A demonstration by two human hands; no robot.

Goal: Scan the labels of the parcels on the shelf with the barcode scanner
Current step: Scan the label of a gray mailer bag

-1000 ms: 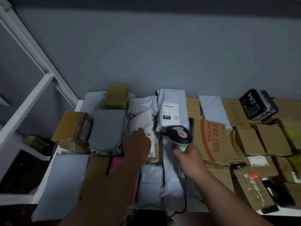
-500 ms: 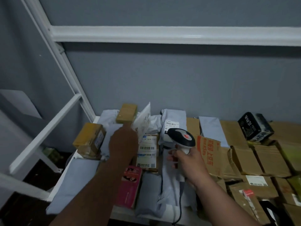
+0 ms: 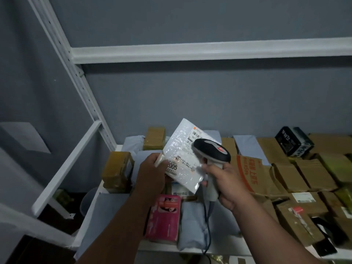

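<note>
My left hand (image 3: pixel 152 173) grips a white bubble mailer (image 3: pixel 182 155) by its lower left edge and holds it tilted above the shelf, its printed label facing me. My right hand (image 3: pixel 222 180) grips the handle of a grey and black barcode scanner (image 3: pixel 211 151). The scanner's head overlaps the mailer's right side and covers part of the label. A dark cable (image 3: pixel 208 225) hangs down from the handle. Below lie more parcels on the white shelf (image 3: pixel 91 212), among them a pink box (image 3: pixel 164 216) and a grey bag (image 3: pixel 192 223).
Brown cardboard boxes (image 3: pixel 285 174) crowd the right half of the shelf, with a black box (image 3: pixel 293 141) at the back. Tape-wrapped brown parcels (image 3: pixel 118 168) sit at the left. A white shelf post (image 3: pixel 76 77) and a beam (image 3: pixel 209 52) frame the bay against a grey wall.
My left hand has lifted the white mailer off the pile and turned its label up. The scanner has risen with my right hand to the mailer. The camera has tilted upward.
</note>
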